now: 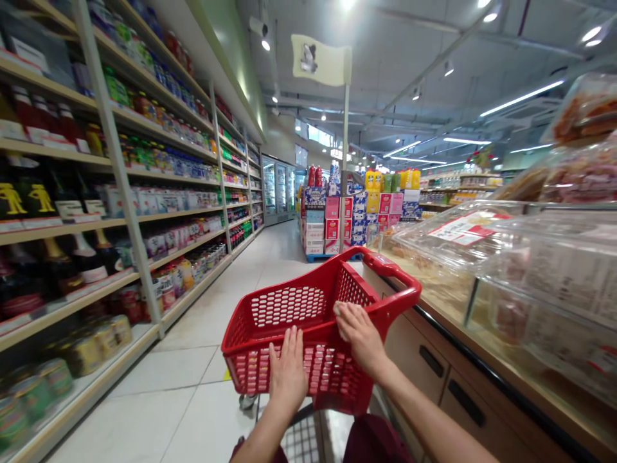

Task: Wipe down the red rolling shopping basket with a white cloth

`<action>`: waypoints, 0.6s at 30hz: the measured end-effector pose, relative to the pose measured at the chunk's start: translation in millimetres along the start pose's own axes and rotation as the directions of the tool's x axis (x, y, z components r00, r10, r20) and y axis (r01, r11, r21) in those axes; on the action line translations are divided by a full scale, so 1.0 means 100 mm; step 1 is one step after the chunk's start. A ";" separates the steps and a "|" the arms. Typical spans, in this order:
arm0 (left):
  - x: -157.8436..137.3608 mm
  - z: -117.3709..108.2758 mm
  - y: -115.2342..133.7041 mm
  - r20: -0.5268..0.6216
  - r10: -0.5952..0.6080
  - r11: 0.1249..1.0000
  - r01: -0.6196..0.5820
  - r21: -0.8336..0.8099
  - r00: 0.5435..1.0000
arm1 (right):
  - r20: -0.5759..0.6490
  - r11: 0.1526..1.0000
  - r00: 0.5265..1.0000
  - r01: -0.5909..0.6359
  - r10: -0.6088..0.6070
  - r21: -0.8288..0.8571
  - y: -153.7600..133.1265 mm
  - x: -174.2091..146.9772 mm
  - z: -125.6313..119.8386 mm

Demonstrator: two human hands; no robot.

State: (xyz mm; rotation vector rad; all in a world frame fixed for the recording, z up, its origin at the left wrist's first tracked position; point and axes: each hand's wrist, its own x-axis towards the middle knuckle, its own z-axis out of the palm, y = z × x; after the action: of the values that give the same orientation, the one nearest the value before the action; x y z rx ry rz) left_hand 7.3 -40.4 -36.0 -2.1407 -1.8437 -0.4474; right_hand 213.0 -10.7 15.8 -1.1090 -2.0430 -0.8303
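Observation:
A red plastic shopping cart (289, 331) stands side-on in front of me, with an empty-looking slotted basket and its handle (402, 283) to the right. My left hand (289, 370) lies against the near side of the basket, fingers stretched upward and holding nothing. Over the near rim, close to the handle end, my right hand (359, 334) is bent around a pale, crumpled piece that looks like a cloth (337, 309). Little of that cloth shows under the fingers. A caster wheel (247, 402) shows below the basket.
Shelves of bottles and cans (173, 212) line the left side. On the right, a counter carries clear plastic food packs (463, 225). Stacked boxed goods (332, 222) stand ahead around a flag pole (346, 128). Tiled floor (187, 366) runs between, toward glass-door fridges (279, 186).

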 end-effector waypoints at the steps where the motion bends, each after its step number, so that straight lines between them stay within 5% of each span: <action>1: 0.00 0.01 0.00 -0.003 0.001 1.000 -0.001 0.005 1.000 | -0.010 0.999 0.999 -0.043 0.043 -0.023 0.10 -0.01 -0.05; 5: -0.02 0.03 0.03 -0.007 -0.025 1.000 0.025 0.019 1.000 | -0.104 0.961 0.963 -0.258 0.248 -0.100 0.39 -0.04 -0.19; 11: -0.01 0.03 0.02 -0.010 -0.011 0.999 0.011 0.053 1.000 | -0.033 1.000 0.999 -0.004 0.003 -0.025 0.22 -0.06 -0.13; 16: -0.01 0.03 0.03 0.006 -0.028 0.998 0.028 0.051 1.000 | -0.149 0.950 0.951 -0.289 0.270 -0.122 0.45 -0.05 -0.25; 18: -0.01 0.04 0.05 0.009 -0.035 0.998 0.035 0.052 0.999 | -0.130 0.970 0.971 -0.217 0.202 -0.110 0.37 -0.06 -0.22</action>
State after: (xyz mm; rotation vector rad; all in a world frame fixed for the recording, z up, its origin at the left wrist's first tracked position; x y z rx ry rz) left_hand 12.0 -40.3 -39.6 -2.0837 -1.8798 -0.3935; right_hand 253.6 -13.9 31.3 -1.2878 -1.7610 -0.9014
